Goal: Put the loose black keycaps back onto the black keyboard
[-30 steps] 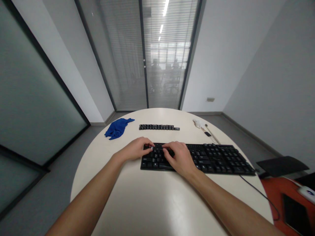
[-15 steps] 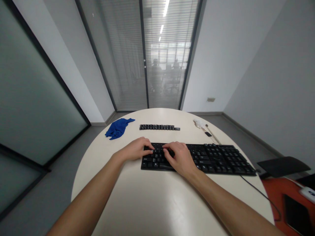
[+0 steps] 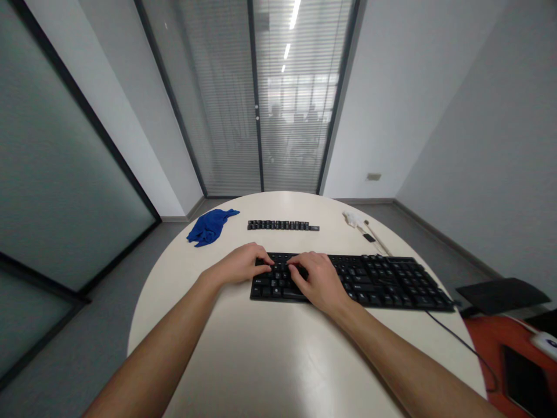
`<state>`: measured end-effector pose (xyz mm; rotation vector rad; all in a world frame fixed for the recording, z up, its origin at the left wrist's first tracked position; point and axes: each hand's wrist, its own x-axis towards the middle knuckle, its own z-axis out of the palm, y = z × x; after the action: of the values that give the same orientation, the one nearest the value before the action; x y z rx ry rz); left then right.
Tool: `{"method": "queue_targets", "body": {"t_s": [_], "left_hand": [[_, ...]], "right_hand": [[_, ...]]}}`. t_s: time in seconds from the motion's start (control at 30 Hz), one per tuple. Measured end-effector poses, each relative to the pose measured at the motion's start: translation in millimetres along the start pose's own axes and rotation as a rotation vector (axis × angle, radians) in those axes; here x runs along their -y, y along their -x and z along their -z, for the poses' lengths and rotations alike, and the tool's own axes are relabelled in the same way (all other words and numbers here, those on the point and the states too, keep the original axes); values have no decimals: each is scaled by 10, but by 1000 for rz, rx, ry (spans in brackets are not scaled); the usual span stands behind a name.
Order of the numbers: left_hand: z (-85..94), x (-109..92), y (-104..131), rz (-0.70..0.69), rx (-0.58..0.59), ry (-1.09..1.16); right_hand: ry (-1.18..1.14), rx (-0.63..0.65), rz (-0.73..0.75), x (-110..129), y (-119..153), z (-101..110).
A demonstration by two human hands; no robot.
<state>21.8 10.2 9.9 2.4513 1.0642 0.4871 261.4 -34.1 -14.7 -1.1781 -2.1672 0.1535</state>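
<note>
A black keyboard point(image 3: 391, 284) lies across the table in front of me. My left hand point(image 3: 246, 264) reaches over its left end, thumb and forefinger drawn close together at the upper left keys. A short gap to the right, my right hand point(image 3: 319, 278) rests over the keys with its thumb and forefinger also bent towards each other. Whatever lies between the fingertips of either hand is too small to make out. Beyond the keyboard, loose black keycaps point(image 3: 278, 225) stand lined up in two close rows.
A crumpled blue cloth point(image 3: 211, 227) lies at the back left of the round table point(image 3: 243, 360). At the back right are a white bundle point(image 3: 351, 219) and a thin stick point(image 3: 378, 238). A cable point(image 3: 461, 341) runs off the right edge, near an orange seat point(image 3: 491, 342) holding a dark phone-like slab point(image 3: 526, 377).
Both hands keep nearly the same pose on the keyboard. The whole view has shifted very slightly; nothing on the table has visibly moved.
</note>
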Motion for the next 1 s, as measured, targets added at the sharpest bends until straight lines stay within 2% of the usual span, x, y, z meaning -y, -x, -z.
{"method": "queue_targets", "body": {"t_s": [0.2,0.43,0.57,0.7,0.87,1.0], "left_hand": [[-20,14,-5,-15,-4,46],[-79,68,-28,20,-35,59],[-117,126,-22,0,-115,26],[-169,214,9,50,-196,28],[-203,247,-5,173,-120,150],[-194,213,-35,184,-74,278]], "right_hand": [[19,130,147,52,18,17],[47,238,200,130,33,41],[63,271,209,145,41,47],[86,288,209,158,50,35],[94,302,198,163,48,26],[102,302,202,168,36,30]]}}
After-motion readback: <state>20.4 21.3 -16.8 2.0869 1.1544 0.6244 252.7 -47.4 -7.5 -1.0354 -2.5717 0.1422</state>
